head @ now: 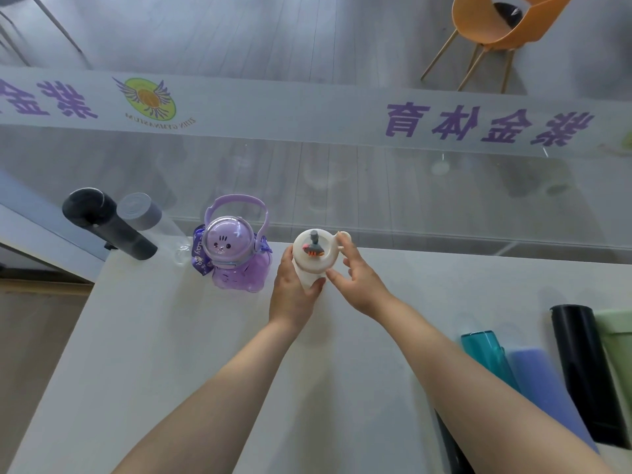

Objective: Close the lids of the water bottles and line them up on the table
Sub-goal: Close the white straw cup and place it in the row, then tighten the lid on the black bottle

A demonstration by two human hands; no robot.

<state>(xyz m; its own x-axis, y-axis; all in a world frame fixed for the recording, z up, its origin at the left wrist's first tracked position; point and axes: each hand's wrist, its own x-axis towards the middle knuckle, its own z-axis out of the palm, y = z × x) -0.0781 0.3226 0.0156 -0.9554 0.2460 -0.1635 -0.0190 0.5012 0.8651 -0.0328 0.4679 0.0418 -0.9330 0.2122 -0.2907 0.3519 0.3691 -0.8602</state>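
Setting: pale worktop [171,336] set against a glass wall with purple lettering; an orange chair [496,25] stands beyond the glass.
Row so far: black bottle [106,224], clear bottle with grey cap [143,213] and purple bear bottle [232,254] stand along the far edge, lids on, so I judge the line runs from the left.
In hand: white bottle [313,258], upright just right of the purple one, next slot in the row.
My left hand [294,289]: wrapped round the white body to keep it from turning or tipping.
My right hand [359,278]: fingers loosely curled beside the lid; thumb tip touches the body, fingertips near the small flap cap, probably to press it down.
Waiting: teal bottle [485,354], blue bottle [547,388], dark bottle [581,371] and green bottle [619,336] sit at my right, within reach.
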